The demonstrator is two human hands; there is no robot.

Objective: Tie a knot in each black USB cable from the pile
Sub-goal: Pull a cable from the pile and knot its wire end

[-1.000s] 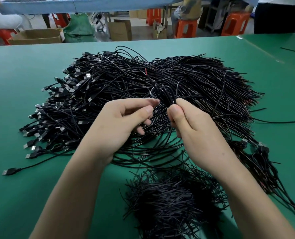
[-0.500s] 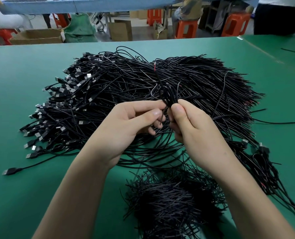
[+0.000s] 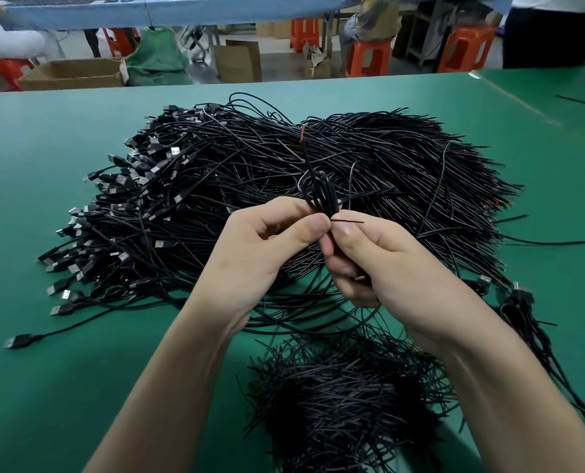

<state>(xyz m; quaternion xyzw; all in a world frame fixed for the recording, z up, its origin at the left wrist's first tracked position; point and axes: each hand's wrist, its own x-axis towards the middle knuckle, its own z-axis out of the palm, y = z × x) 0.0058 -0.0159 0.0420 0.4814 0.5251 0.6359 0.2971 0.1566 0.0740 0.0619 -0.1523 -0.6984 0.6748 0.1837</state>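
As left hand (image 3: 250,257), right hand (image 3: 390,264) pinch cable (image 3: 307,157), loop (image 3: 328,194) (partly) hidden

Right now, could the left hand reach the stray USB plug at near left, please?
Probably, once freed: the left hand pinches the cable, yet only bare table lies before the plug.

Looped black cable (image 3: 322,192), upright above sprawling cable pile (image 3: 403,172)

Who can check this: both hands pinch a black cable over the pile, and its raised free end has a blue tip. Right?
One detail is wrong. In the head view the left hand and right hand do pinch a black cable over the pile, but the tip of its raised free end is red, not blue.
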